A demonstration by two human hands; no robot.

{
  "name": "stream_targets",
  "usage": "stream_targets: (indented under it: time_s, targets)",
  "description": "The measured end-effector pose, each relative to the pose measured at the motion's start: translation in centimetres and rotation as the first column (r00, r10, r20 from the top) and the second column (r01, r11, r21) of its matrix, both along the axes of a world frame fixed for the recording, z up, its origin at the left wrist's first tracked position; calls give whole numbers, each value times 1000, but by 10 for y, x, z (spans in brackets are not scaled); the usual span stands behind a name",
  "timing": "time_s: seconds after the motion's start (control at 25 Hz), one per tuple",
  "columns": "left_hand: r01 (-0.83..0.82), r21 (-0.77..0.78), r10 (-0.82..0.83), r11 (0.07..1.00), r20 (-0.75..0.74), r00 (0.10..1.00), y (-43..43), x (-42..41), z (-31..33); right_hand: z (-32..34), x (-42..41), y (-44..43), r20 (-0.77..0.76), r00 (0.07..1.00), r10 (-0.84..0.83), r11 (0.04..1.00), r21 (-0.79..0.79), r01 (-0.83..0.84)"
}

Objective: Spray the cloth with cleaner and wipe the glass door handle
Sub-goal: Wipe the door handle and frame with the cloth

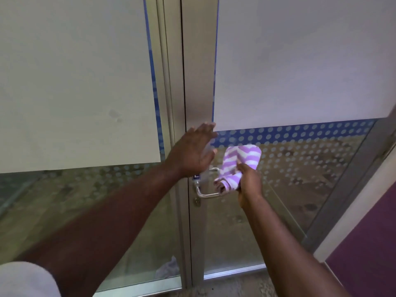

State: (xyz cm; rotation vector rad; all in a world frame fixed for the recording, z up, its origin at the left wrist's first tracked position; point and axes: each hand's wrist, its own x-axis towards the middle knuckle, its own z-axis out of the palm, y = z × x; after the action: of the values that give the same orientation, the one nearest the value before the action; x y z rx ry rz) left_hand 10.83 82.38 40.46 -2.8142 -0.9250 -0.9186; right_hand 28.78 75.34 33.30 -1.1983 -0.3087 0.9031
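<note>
My right hand [249, 185] grips a purple and white striped cloth [240, 161], bunched against the outer end of the chrome lever handle [206, 195] on the glass door [300, 172]. The cloth's upper half stands up above my fingers. My left hand [192, 151] is spread flat, fingers apart, resting on the metal door frame [199, 82] just above the handle; it holds nothing. A keyhole [196, 202] sits below the handle. No spray bottle is in view.
Frosted film covers the upper glass of both panels, with a blue dotted band [300, 131] under it. A purple wall [368, 243] stands close at the right. A pale object [168, 267] lies behind the glass near the floor.
</note>
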Motion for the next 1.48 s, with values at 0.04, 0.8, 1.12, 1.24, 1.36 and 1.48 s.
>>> stream_targets:
  time_s: [0.04,0.8,1.12,1.24,1.36,1.48]
  targets:
    - [-45,140,37,989,55,998,16,-7,13,-3,1,-1,39,998,-56,998,7,56]
    - [-192,769,187,610,96,978,129,-22,60,-75,-69,101,981,-44,-191,980,188,-64]
    - [-220,776,211,591,114,971,128,-22,58,-150,-67,85,998,-52,-44,989,37,-142]
    - [-225,781,226,583,110,968,128,-22,58,-150,-66,85,999,-34,-33,988,27,-152]
    - [-237,781,238,577,116,964,127,-21,57,-127,-59,90,994,4,-106,984,105,-144]
    - [-235,776,234,586,116,965,127,-21,57,-88,-53,98,975,-15,-220,966,216,-144]
